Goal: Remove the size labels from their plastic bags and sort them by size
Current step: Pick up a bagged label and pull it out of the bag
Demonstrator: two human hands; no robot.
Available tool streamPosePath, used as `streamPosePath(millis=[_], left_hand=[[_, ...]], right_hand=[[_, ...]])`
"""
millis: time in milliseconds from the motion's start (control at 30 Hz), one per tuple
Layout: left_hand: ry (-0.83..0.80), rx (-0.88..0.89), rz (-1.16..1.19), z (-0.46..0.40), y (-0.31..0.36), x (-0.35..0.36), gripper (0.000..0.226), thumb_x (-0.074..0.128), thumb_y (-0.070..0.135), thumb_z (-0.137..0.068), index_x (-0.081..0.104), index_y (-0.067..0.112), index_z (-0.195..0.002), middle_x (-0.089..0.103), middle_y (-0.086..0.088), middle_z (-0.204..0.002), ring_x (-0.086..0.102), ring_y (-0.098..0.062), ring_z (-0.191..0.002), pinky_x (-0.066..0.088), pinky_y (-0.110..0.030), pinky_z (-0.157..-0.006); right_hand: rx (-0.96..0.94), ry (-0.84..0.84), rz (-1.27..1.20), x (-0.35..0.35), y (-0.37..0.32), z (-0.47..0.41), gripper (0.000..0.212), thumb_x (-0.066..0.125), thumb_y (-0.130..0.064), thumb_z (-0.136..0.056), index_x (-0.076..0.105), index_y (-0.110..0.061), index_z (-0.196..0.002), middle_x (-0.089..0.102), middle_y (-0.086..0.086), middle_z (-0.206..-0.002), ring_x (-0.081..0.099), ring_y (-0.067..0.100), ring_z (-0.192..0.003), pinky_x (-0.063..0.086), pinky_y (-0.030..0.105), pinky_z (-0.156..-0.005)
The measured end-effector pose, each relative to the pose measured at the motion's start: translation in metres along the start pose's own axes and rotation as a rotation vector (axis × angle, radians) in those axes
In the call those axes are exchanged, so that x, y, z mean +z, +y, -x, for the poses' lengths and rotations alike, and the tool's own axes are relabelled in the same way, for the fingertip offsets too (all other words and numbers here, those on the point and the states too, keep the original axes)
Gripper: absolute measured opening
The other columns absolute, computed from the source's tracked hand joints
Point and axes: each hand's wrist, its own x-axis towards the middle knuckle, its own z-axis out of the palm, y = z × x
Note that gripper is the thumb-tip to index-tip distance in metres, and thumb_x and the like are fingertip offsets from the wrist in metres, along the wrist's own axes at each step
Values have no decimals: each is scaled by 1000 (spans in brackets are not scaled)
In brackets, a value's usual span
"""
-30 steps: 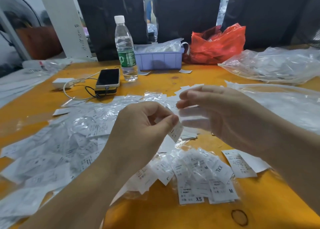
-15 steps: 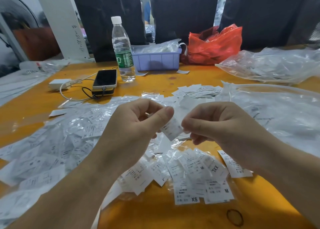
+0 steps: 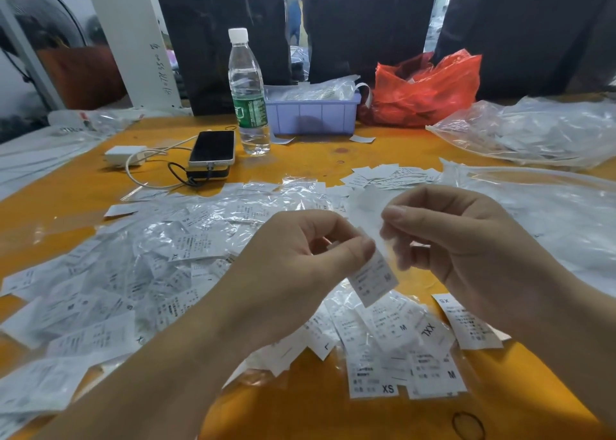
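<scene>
Over orange table (image 3: 333, 159), left hand (image 3: 293, 273) pinches label (image 3: 373, 278); right hand (image 3: 466, 239) pinches bag (image 3: 365, 206). Best pull apart steadily.

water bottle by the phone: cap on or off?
On. The white cap sits atop the upright water bottle.

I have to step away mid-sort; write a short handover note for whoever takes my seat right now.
Left hand: thumb and fingers pinch a size label in the air.
Right hand: pinches the clear bag at the label's top.
Done: small loose-label pile behind the hands.
Left: the heap of bagged labels on the left and the mixed XS, M and XXL labels under the hands.
</scene>
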Motion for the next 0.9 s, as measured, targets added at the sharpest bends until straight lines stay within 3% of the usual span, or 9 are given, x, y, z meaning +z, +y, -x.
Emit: streamPosePath(millis=[167, 300, 467, 567, 767, 900], left_hand=[[31, 8, 102, -2, 2, -4, 26, 59, 47, -81, 75, 25, -80, 71, 2, -75, 64, -12, -73, 51, -20, -62], [39, 32, 94, -2, 3, -3, 21, 63, 43, -79, 75, 26, -80, 71, 2, -75, 64, -16, -72, 52, -22, -61], [75, 49, 88, -2, 4, -5, 23, 67, 49, -74, 74, 27, -79, 70, 1, -74, 65, -16, -71, 54, -25, -62], [82, 31, 130, -2, 4, -5, 25, 64, 48, -77, 74, 25, -78, 71, 0, -75, 65, -14, -71, 54, -22, -61], [199, -13, 330, -2, 7, -9, 14, 62, 17, -85, 73, 25, -91, 72, 1, -83, 67, -12, -75, 54, -22, -58], [220, -32, 416, -2, 8, -10, 40, 60, -5, -89, 60, 28, -112, 73, -7, -88, 71, -19, -84, 55, -24, -58]], right_hand=[[7, -125, 124, 2, 0, 3, 15, 78, -14, -72, 69, -1, -72, 63, 13, -66, 50, 17, -54, 43, 23, -49], [10, -165, 114, 3, 1, 4, 20, 70, -18, -75, 69, 2, -77, 62, 13, -67, 49, 15, -52, 42, 23, -47], [-34, -180, 123, 6, -1, 7, 20, 80, -25, -73, 75, -6, -79, 62, 9, -65, 49, 12, -50, 40, 19, -46], [-46, -124, 91, 5, -1, 6, 20, 76, -23, -69, 74, -5, -76, 61, 9, -62, 47, 13, -49, 39, 20, -45], [-61, 17, 55, 2, -3, 5, 17, 73, -28, -62, 74, -13, -71, 59, 5, -59, 48, 16, -48, 41, 23, -47], [-10, -50, 68, 4, -1, 6, 13, 83, -18, -64, 75, -11, -71, 63, 8, -68, 56, 15, -57, 48, 25, -50]])
